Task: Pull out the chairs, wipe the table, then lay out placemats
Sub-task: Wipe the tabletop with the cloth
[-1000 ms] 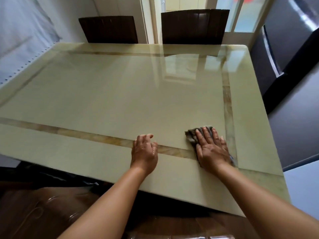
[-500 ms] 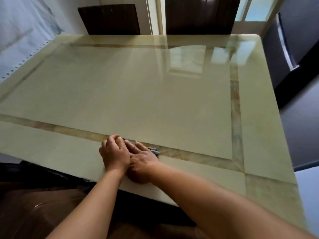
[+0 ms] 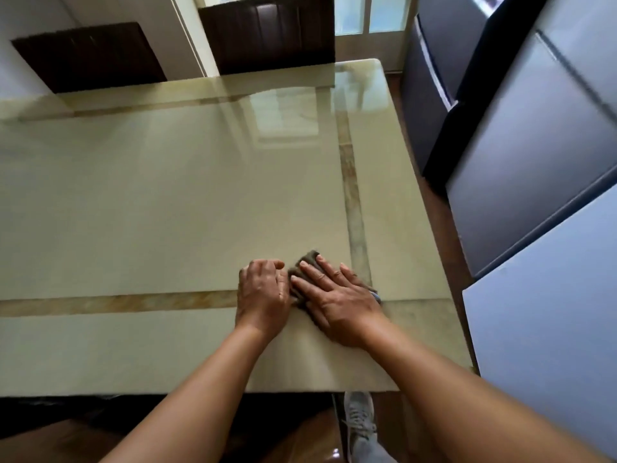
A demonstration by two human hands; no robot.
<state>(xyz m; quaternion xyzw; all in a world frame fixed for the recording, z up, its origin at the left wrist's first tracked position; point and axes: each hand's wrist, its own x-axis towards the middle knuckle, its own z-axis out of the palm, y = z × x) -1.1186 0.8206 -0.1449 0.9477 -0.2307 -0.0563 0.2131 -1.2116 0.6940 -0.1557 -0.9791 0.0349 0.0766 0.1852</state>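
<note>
Here, a person leaned over a glossy cream bench (image 3: 160, 202), wiping near its front right corner. The right hand (image 3: 337, 302) lay flat, its fingers (image 3: 312, 274) spread and pressing down on a crumpled grey cloth (image 3: 309, 260), which poked out beyond the fingertips, away from the person, and showed again at the hand's right edge. The left hand (image 3: 263, 295) rested just beside it, touching or nearly so, fingers curled into a loose fist that held nothing. The cloth sat just inside the crossing of two tan inlay stripes (image 3: 354, 208), with most of the unwiped-looking surface stretching to the left and toward the far side. Because the right hand alone covered the cloth, the next sweep probably belonged to it, running leftward along the front stripe. Two dark chairs (image 3: 267, 35) stood at the far edge. No placemats were visible.
</note>
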